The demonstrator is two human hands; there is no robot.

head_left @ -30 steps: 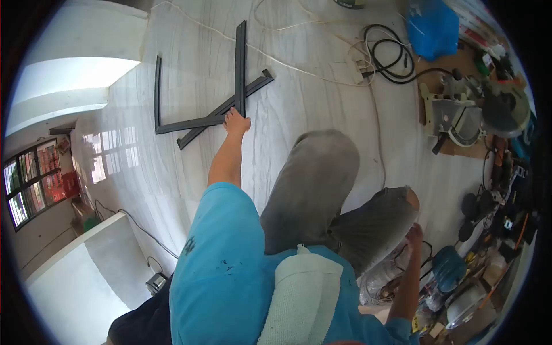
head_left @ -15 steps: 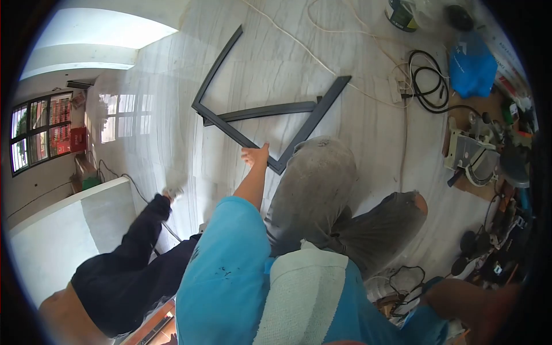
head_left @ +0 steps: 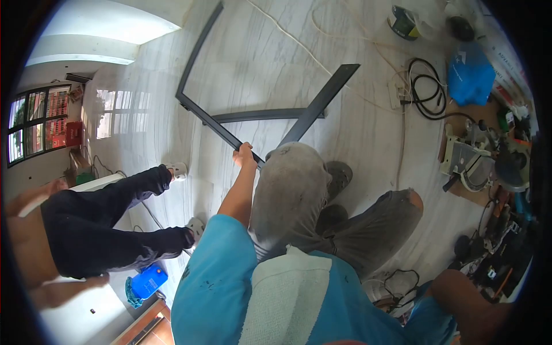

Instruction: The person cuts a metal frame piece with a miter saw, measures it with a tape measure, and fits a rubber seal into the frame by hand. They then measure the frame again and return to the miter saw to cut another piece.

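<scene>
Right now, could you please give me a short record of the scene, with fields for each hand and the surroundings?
left hand: closed on a bar of the dark grey metal frame
frame rests on: white marbled floor
right arm: low at the right, blurred; the hand's grip cannot be told
nearby person: legs in dark trousers, to the left
clutter at right: mitre saw, coiled black cable

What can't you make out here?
Head view:
Right hand: past the lower-right edge; only the forearm shows.
Dark frame: near corner hidden behind the knee, beside the gripping left hand.
Co-worker's legs: body cut by the left edge.
Tools at right: too small to name.
</scene>
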